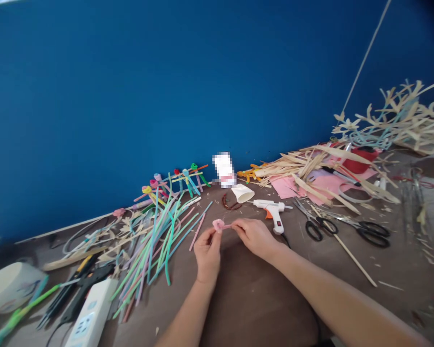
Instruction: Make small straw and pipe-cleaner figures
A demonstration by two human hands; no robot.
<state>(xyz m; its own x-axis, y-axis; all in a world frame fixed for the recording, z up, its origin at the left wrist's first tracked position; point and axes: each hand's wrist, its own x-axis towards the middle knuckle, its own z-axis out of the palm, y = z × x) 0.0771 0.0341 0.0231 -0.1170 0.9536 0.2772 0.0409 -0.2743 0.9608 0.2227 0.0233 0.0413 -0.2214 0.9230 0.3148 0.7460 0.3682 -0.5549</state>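
Between both hands is a pink pipe cleaner [219, 225], curled into a small loop at one end with a straight tail to the right. My left hand [208, 248] pinches the curled end between thumb and fingers. With closed fingertips, my right hand [255, 237] grips the straight tail. Left of my hands lies a spread of loose pastel pipe cleaners [159, 246] in green, blue, purple and pink. A white hot glue gun [274, 210] with an orange trigger rests just beyond my right hand.
Two pairs of scissors, one black-handled [372, 232], lie at the right near a thin stick [350, 253]. Dried husk strips [304, 164] cover pink sheets. A white power strip [90, 315] and white container [12, 287] stand at left. A paper cup [243, 193] lies near the blue wall [166, 86].
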